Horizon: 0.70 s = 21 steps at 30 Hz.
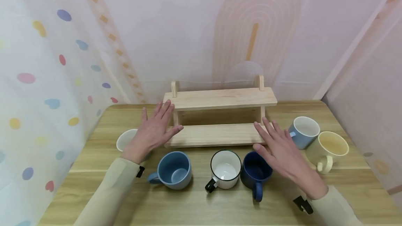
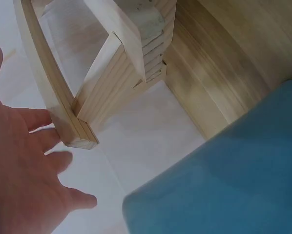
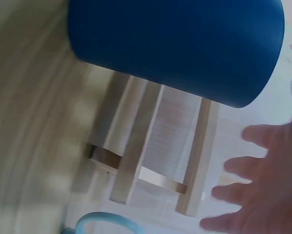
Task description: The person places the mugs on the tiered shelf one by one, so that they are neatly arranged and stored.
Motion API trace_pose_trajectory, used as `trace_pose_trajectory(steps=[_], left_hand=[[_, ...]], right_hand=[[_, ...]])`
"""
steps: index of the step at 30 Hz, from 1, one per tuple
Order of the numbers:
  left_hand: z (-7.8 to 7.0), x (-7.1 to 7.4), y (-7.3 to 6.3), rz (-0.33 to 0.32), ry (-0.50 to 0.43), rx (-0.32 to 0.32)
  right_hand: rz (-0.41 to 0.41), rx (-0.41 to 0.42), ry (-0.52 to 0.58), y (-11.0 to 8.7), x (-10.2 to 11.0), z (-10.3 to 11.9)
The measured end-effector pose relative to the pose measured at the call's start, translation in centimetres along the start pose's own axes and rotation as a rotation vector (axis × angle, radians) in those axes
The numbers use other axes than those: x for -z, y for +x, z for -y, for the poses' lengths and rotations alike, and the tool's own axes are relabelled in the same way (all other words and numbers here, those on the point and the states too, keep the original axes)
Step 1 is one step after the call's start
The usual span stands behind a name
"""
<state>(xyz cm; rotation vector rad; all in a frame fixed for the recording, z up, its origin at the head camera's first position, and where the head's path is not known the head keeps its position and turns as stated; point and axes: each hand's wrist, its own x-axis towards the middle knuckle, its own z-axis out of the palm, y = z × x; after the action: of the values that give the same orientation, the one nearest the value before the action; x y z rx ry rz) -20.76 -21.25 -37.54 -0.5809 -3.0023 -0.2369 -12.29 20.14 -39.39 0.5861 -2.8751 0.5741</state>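
Note:
A two-tier wooden shelf [image 1: 220,135] stands at the back of the table. My left hand [image 1: 153,128], fingers spread, is by the shelf's left end and holds nothing; the left wrist view shows its fingertips close to a shelf board [image 2: 63,107]. On the right, my right hand [image 1: 282,151] is spread above the table near the shelf's other end, overlapping the dark blue mug [image 1: 255,172]. A white enamel mug [image 1: 225,170] with a black rim and a grey-blue mug [image 1: 176,172] stand in front of the shelf. Seen from the right wrist, the dark blue mug [image 3: 175,44] looms large.
A white-lined cup [image 1: 125,138] is partly hidden behind my left wrist. To the right stand a light blue mug [image 1: 304,133] and a pale yellow mug [image 1: 328,151], close together. Patterned cloth [image 1: 176,37] hangs behind and at both sides of the wooden table [image 1: 194,208].

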Motion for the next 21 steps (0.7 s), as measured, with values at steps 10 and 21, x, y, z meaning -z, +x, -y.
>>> trace_pose_trajectory(steps=[10, 21], left_hand=[[0.5, 0.4, 0.0, 0.022, -0.054, -0.018], [0.8, 0.4, -0.1, 0.023, -0.099, -0.014]], right_hand=[[-0.082, 0.095, 0.156, -2.6, 0.0, -0.4], [-0.113, 0.182, 0.288, -5.0, 0.4, -0.8]])
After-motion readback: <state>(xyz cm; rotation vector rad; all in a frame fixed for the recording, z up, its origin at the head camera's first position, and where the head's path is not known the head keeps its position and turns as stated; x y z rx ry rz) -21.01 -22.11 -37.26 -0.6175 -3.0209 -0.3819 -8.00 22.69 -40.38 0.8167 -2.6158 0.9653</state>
